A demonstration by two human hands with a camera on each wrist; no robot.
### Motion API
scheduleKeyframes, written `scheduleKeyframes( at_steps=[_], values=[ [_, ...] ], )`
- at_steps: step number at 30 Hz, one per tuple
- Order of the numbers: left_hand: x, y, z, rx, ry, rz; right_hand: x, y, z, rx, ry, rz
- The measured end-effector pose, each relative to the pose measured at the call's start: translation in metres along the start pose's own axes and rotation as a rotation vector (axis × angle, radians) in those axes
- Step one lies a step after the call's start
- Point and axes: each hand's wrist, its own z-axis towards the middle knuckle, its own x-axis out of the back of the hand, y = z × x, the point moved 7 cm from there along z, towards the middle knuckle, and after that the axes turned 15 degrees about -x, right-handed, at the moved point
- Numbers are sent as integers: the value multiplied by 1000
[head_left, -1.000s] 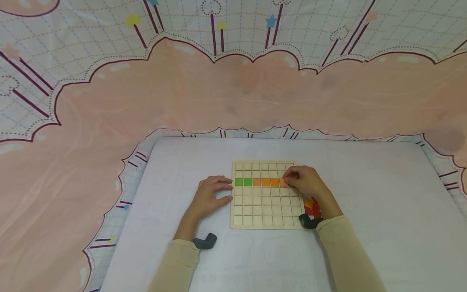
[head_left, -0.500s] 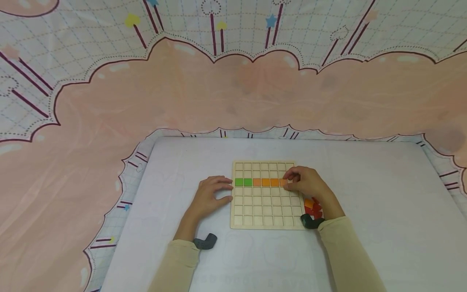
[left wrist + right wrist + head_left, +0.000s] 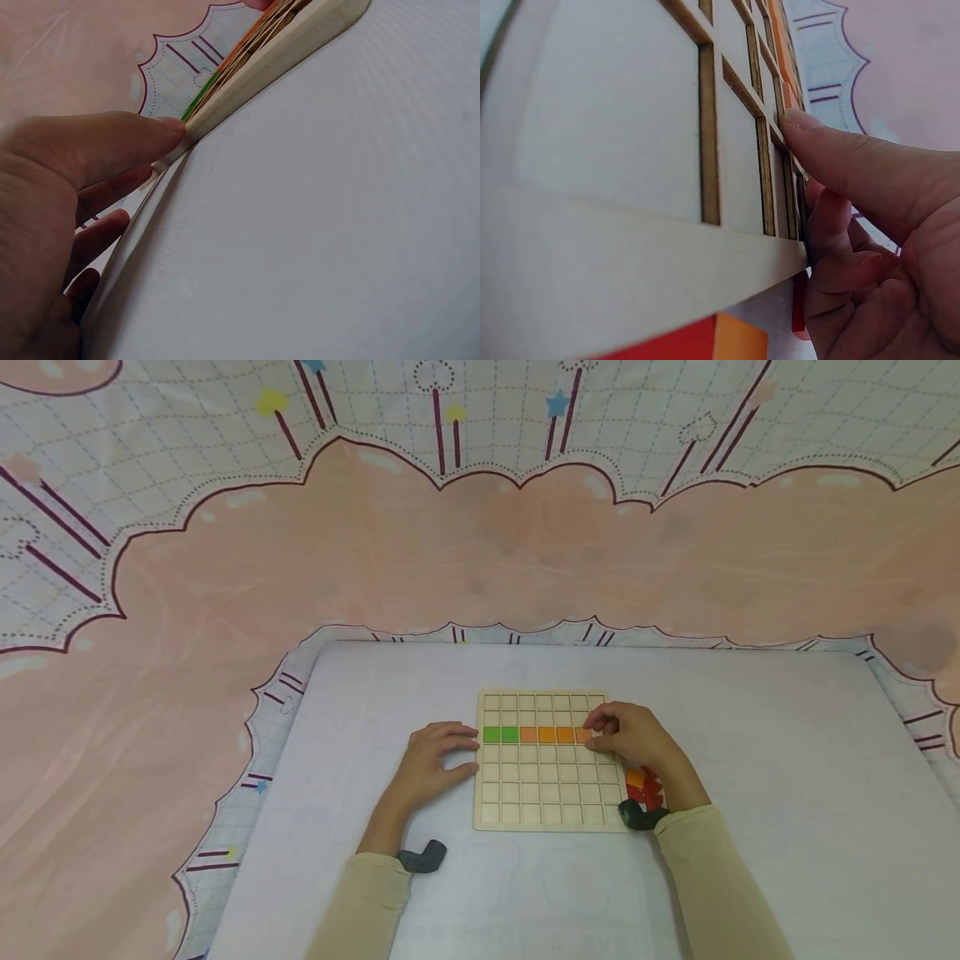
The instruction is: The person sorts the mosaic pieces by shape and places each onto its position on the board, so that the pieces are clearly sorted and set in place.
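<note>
Head view: your left hand [image 3: 435, 760] spread, fingertips at near side of grid board [image 3: 539, 792], which lies between both hands. Green tiles [image 3: 500, 735] nearest left hand; orange tiles [image 3: 556, 735] reach right hand [image 3: 632, 732], whose thumb and forefinger bracket end tile; pinch, cannot tell. Red-and-orange pieces [image 3: 636, 778] by right wrist, part hidden.

Left wrist view: your thumb meets board edge; tiles slanted, hard to read.

Right wrist view: your thumb on board, other fingers bent; board cut off.

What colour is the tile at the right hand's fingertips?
The tile is orange, seen best in the head view.
</note>
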Motion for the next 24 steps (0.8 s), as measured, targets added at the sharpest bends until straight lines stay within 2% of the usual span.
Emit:
scheduleKeyframes(
  at_steps=[8, 17, 24],
  values=[
    [0, 0, 0, 12, -12, 15, 0, 1, -1, -2, 0, -3],
    [1, 2, 1, 3, -12, 13, 13, 10, -5, 66, 26, 8],
    [1, 2, 1, 8, -16, 21, 25, 21, -11, 27, 21, -6]
  ],
)
